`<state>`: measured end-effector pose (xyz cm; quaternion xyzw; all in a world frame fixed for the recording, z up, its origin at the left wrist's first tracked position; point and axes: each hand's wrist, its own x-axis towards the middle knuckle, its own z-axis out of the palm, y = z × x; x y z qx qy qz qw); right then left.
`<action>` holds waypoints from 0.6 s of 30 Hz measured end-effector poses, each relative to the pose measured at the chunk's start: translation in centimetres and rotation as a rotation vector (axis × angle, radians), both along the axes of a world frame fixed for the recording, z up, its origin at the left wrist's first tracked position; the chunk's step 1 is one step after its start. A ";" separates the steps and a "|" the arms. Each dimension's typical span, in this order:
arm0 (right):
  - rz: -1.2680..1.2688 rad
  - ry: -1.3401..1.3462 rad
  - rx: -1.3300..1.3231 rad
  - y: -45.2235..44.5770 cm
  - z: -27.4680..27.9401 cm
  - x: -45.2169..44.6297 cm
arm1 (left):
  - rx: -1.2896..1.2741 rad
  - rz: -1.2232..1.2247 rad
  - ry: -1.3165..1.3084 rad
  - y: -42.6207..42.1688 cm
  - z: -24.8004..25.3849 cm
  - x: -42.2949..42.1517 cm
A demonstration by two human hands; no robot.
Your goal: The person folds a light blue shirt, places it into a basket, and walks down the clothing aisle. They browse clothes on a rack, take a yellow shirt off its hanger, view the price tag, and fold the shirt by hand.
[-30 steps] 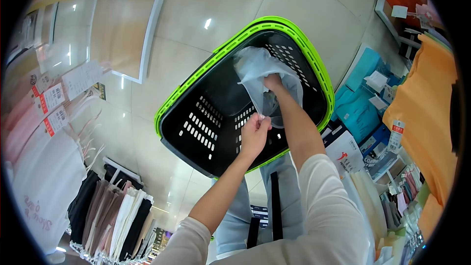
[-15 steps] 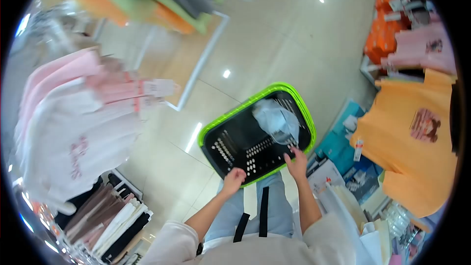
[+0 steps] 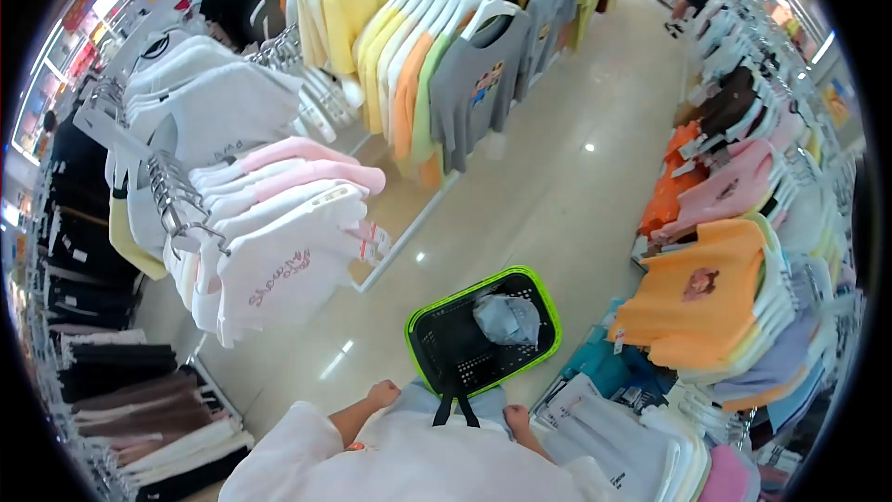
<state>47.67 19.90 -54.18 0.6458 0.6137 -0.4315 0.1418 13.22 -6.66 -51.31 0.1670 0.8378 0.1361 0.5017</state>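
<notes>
A black shopping basket (image 3: 437, 335) with a bright green rim rests on the floor just in front of my legs. Inside it, toward the right, lies a crumpled light blue item (image 3: 507, 320) that looks like a cap. My left hand (image 3: 383, 394) is beside my left thigh, its fingers curled with nothing visible in them. On the other side, my right hand (image 3: 517, 420) hangs near my right thigh, also curled and seemingly without anything in it. Both hands are apart from the basket. Black straps (image 3: 455, 400) hang from my waist.
White and pink shirts (image 3: 288, 265) hang on a rack at the left, with grey shirts (image 3: 474, 74) farther ahead. An orange shirt (image 3: 692, 293) hangs on the right. Folded trousers (image 3: 153, 418) sit low at the left. Glossy floor tiles (image 3: 576, 186) form an aisle ahead.
Both hands have left the near edge of the basket and drawn back to my sides. My view has lifted, so more racks and aisle show.
</notes>
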 end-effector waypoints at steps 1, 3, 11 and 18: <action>-0.015 0.058 -0.009 0.6 2.4 -1.8 | -0.008 0.082 -0.054 0.1 0.9 -0.9; -0.035 0.089 0.118 1.8 -1.2 -2.2 | -0.064 0.244 -0.127 0.7 3.8 -1.9; -0.087 0.020 0.149 6.8 -1.7 -6.6 | 0.021 0.377 -0.165 -0.8 7.1 0.2; 0.122 -0.136 0.079 13.5 -8.0 -4.0 | -0.144 0.543 -0.251 -3.0 7.5 2.7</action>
